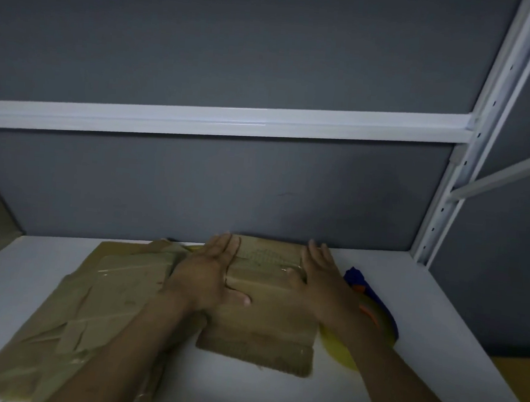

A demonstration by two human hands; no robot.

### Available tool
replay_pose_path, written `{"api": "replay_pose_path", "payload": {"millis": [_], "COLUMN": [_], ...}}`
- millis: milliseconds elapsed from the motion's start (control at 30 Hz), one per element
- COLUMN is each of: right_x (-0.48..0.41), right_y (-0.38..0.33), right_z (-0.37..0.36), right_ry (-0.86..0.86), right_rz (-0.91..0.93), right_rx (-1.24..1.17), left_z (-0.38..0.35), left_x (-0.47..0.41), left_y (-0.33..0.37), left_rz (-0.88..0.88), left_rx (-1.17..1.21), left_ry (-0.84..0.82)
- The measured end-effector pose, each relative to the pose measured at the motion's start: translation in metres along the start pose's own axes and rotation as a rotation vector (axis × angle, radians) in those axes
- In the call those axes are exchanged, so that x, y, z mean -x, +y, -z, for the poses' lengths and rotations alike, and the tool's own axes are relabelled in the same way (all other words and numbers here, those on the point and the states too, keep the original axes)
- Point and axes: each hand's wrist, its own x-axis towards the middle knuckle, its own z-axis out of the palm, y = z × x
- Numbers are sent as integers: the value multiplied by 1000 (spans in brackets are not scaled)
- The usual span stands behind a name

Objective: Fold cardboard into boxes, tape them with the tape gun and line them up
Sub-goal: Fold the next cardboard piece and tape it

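your left hand and right hand pressed flat, fingers straight, on the brown taped cardboard box lying 12-to-6 beneath them, the blue-and-yellow plastic tape gun at 3 o'clock, just beside your right hand.

White shelf, flattened cardboard, cardboard box, blue tape gun
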Motion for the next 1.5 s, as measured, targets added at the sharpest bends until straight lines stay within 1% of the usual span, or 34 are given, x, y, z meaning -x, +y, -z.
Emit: {"api": "replay_pose_path", "payload": {"millis": [67,133,233,300,333,433,467,533,633,700,800,900,967,1000,1067,1133,1200,1267,1333,1400,1500], "right_x": [2,8,17,22,27,40,42,46,51,55,55,51,49,47,45,47,52,59,61,63,69], "right_y": [-1,-6,-13,-17,-18,-15,-15,-16,-21,-17,-12,-14,-16,-14,-8,-4,-1,-1,0,1,5], "right_z": [-3,-7,-8,-6,-4,-4,-3,-3,0,-3,-7,1,13,16,21,20,14,7,-2,-9,-18], "right_ry": [45,107,155,177,176,186,174,197,240,296,379,407,408,404,389,417,433,426,421,400,341], "right_rz": [-43,-81,-146,-235,-277,-357,-373,-357,-295,-225,-137,-56,-129,-194,-254,-260,-247,-176,-161,-146,-108], "right_rx": [-135,-261,-419,-534,-552,-431,-423,-553,-615,-668,-862,-1040,-1186,-1245,-1215,-1150,-1141,-1083,-1023,-986,-1010], "left_z": [7,5,1,-2,-4,-7,-6,-7,-6,-10,-10,-8,-3,-3,-7,-8,-4,0,-7,-18,-38], "left_x": [3,5,7,10,11,17,19,23,37,45,55,56,56,55,56,60,64,65,63,64,72], "left_y": [3,5,3,4,5,8,8,7,9,8,13,19,21,21,22,26,34,38,36,35,36], "left_rz": [56,89,135,178,195,230,226,230,312,299,218,184,183,179,173,184,204,247,266,303,340], "left_rx": [49,119,279,338,343,354,354,336,358,513,830,999,1075,1104,1123,1160,1165,1046,915,920,940], "left_ry": [-44,-46,27,98,127,172,198,225,262,328,431,543,564,555,506,483,497,542,583,558,535]}}
